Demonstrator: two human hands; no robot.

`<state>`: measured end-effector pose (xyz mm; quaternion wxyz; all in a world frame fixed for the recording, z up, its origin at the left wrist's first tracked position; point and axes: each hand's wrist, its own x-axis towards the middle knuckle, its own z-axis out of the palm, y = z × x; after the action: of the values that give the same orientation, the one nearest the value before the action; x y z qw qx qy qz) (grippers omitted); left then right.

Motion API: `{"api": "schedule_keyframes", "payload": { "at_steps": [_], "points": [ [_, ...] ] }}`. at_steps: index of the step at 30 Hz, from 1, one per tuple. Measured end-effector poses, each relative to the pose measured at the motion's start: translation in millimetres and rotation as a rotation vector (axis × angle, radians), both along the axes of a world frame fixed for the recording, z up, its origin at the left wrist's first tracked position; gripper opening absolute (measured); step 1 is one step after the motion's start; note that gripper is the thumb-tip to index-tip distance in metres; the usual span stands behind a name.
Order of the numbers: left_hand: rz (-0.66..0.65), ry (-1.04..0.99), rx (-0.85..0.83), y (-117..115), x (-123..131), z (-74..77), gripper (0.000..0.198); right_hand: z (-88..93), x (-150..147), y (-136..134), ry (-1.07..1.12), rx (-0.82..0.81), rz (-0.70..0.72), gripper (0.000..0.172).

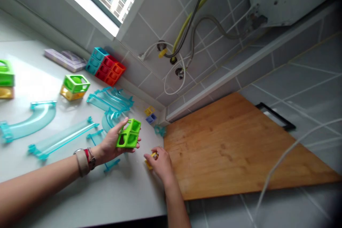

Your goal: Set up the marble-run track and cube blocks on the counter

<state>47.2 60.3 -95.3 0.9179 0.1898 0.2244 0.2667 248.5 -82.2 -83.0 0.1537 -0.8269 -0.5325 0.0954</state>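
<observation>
My left hand (114,141) is closed round a pair of joined green hollow toy blocks (129,134), held up over the white countertop. To the right, the fingers of my right hand (160,164) pinch a small yellow hollow block (149,163) low by the counter's edge; much of that block is hidden behind the fingers. Beneath and behind my left hand lie clear blue track pieces, among them a curved piece (108,121). A yellow block (150,110) and a purple-blue block (151,118) sit farther back near the wall.
A green-and-yellow block stack (74,87), a straight blue track (64,137) and a curved track (34,123) are on the counter (128,199). Blue and red blocks (105,66) stand by the wall. A wooden board (227,149) adjoins the counter; hoses (197,10) hang above.
</observation>
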Motion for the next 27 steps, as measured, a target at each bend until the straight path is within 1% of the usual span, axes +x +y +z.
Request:
{"api": "schedule_keyframes", "payload": {
  "at_steps": [2, 3, 5, 7, 9, 11, 12, 14, 16, 18, 21, 23, 24, 26, 27],
  "points": [
    [-0.038, -0.006, 0.027, -2, 1, -1.7, 0.057, 5.7, 1, -2, -0.007, 0.023, 0.009, 0.045],
    [-0.067, -0.013, 0.048, -4, 1, -2.4, 0.058, 10.4, 1, -2, -0.013, 0.063, 0.006, 0.048],
    [-0.123, -0.012, 0.118, -9, 2, -2.8, 0.059, 21.8, -3, -1, 0.016, 0.188, 0.003, 0.047],
    [-0.136, 0.023, 0.244, -15, 3, -1.8, 0.060, 32.6, -12, 1, 0.154, 0.309, 0.010, 0.044],
    [-0.114, 0.062, 0.423, -22, 2, 0.6, 0.058, 39.9, -25, 2, 0.368, 0.369, 0.028, 0.044],
    [-0.108, 0.073, 0.609, -28, 0, 3.9, 0.056, 42.7, -40, 1, 0.549, 0.384, 0.052, 0.046],
    [-0.115, 0.077, 0.687, -31, -1, 5.6, 0.058, 42.5, -47, 0, 0.605, 0.381, 0.065, 0.047],
    [-0.116, 0.103, 0.805, -34, -3, 8.8, 0.061, 39.8, -56, -2, 0.654, 0.378, 0.075, 0.047],
    [-0.098, 0.135, 0.884, -36, -4, 11.3, 0.062, 35.4, -61, -5, 0.675, 0.384, 0.054, 0.044],
    [-0.096, 0.137, 0.909, -38, -5, 12.8, 0.064, 31.0, -60, -7, 0.729, 0.397, 0.027, 0.043],
    [-0.189, 0.089, 0.828, -39, -5, 12.8, 0.072, 27.3, -53, -10, 0.866, 0.439, -0.012, 0.041],
    [-0.256, 0.059, 0.766, -38, -4, 11.1, 0.076, 27.1, -45, -11, 0.961, 0.527, -0.101, 0.039],
    [-0.265, 0.051, 0.748, -37, -4, 9.9, 0.076, 27.3, -40, -12, 0.995, 0.586, -0.167, 0.040],
    [-0.238, 0.048, 0.720, -34, -2, 7.2, 0.070, 27.6, -29, -16, 1.015, 0.686, -0.288, 0.042],
    [-0.219, 0.051, 0.706, -32, -1, 6.0, 0.067, 27.3, -23, -18, 0.990, 0.715, -0.326, 0.041]
  ]
}}
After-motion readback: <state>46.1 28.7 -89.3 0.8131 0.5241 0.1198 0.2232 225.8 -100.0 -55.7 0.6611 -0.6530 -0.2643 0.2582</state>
